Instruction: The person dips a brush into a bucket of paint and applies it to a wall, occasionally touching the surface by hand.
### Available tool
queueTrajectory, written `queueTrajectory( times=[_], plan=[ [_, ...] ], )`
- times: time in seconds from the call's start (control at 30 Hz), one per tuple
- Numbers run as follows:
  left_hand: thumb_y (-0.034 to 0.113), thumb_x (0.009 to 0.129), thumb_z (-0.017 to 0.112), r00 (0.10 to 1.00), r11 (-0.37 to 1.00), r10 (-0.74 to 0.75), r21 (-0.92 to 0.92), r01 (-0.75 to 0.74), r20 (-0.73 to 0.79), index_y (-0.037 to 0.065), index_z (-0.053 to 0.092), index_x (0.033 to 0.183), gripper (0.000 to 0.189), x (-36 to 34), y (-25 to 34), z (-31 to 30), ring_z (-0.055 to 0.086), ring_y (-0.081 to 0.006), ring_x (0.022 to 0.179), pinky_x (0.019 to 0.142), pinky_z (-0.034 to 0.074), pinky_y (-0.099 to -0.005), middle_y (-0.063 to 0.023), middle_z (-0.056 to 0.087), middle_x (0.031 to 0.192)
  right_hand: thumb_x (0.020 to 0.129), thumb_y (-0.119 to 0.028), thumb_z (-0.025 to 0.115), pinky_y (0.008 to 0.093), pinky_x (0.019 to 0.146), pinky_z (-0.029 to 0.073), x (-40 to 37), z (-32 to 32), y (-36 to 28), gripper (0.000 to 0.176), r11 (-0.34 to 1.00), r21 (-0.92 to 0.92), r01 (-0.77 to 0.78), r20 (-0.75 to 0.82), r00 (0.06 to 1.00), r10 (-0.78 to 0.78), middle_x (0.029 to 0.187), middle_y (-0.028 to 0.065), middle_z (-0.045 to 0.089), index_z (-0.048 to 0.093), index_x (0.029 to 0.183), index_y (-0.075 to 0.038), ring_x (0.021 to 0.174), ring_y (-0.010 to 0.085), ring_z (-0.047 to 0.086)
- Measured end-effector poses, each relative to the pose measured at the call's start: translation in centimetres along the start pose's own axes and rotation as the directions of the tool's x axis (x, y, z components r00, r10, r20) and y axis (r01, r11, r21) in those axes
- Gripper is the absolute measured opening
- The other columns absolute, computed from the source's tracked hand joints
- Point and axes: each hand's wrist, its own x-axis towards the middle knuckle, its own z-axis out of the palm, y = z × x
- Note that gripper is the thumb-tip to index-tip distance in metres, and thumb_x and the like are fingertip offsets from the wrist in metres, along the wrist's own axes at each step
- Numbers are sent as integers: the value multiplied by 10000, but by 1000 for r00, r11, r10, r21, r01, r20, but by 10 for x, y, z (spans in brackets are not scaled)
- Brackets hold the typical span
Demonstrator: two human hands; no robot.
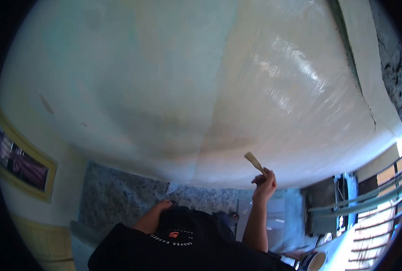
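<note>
My right hand (265, 184) is closed around the handle of a flat paintbrush (254, 160), raised in front of the wall. The bristles point up and to the left, close to the wall surface in this view. The wall (174, 90) is pale green on its left part and cream on its right part, with wet-looking shine at the upper right. My left hand (166, 204) hangs low beside my dark shirt, small in view, its fingers mostly hidden.
A yellow-framed window (51, 180) is at the left, above a yellow cabinet or door panel (42, 239). At the lower right stand an open paint can or bucket (317, 261) and a barred window (375, 239). The floor (119, 189) is patterned grey.
</note>
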Motion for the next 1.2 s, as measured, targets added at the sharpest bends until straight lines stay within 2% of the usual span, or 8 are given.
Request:
queueTrajectory(
  times=[0.17, 0.4, 0.47, 0.5, 0.7, 0.97, 1.07, 1.2],
  plan=[
    [195, 768, 560, 962, 962, -272, -41, 271, -35, 45, 659, 792, 181, -24, -97, -88, 571, -207, 533, 480, 454, -344, -101, 615, 688, 956, -302, 417, 313, 473, 487, -55, 99, 14, 347, 995, 97, -39, 118, 993, 27, 595, 78, 534, 556, 972, 15, 525, 175, 544],
    [145, 775, 531, 936, 935, -281, 279, 218, 212, 36, 606, 787, 133, -41, -182, -148, 564, -201, 526, 406, 410, -362, -98, 594, 698, 947, -183, 451, 298, 578, 510, -61, 185, -50, 199, 822, 81, 564, 324, 765, -557, 647, 131, 607, 395, 1001, 0, 569, 181, 603],
    [181, 818, 512, 921, 863, -385, -330, 382, 60, 48, 598, 883, 172, -51, -150, -145, 583, -188, 585, 440, 429, -346, -84, 601, 740, 943, -188, 464, 252, 621, 490, -54, 188, -56, 203, 669, -63, 741, 410, 631, -659, 611, 148, 624, 379, 958, -4, 550, 190, 621],
    [181, 818, 512, 928, 868, -370, -336, 365, 54, 48, 598, 883, 172, -51, -131, -140, 583, -188, 585, 440, 429, -346, -84, 601, 740, 943, -188, 464, 252, 621, 490, -51, 189, -56, 203, 658, -54, 751, 412, 617, -671, 611, 148, 624, 379, 958, -4, 550, 190, 621],
    [259, 879, 543, 952, 869, -24, -477, -130, -305, 53, 580, 1005, 244, -31, 29, -137, 599, -149, 689, 615, 478, -301, -56, 616, 804, 927, -331, 493, 288, 474, 453, -32, 181, -45, 351, 473, -31, 881, 332, 455, -826, 595, 100, 550, 454, 979, 14, 516, 191, 591],
    [149, 897, 538, 563, 617, 626, -99, -781, -539, 25, 574, 1025, 182, -92, 206, -246, 548, -121, 712, 654, 451, -263, -42, 607, 825, 937, -337, 463, 301, 504, 456, -42, 220, -97, 355, 70, -63, 996, 356, 88, -930, 651, 138, 572, 437, 1039, 2, 539, 200, 558],
    [83, 872, 543, 402, 510, 756, 80, -856, -516, 21, 572, 1021, 163, -123, 249, -294, 551, -140, 719, 670, 446, -273, -57, 602, 829, 951, -249, 434, 300, 551, 468, -46, 257, -109, 288, 45, -164, 985, 275, 90, -957, 695, 148, 599, 417, 1056, 18, 575, 198, 578],
    [43, 853, 533, 216, 369, 870, 294, -882, -443, 13, 570, 1009, 163, -164, 274, -347, 561, -196, 778, 715, 448, -305, -96, 591, 872, 945, -124, 427, 263, 604, 468, -37, 277, -60, 152, 364, -283, 887, 102, 405, -909, 716, 132, 622, 459, 980, 20, 620, 162, 598]
  ],
)
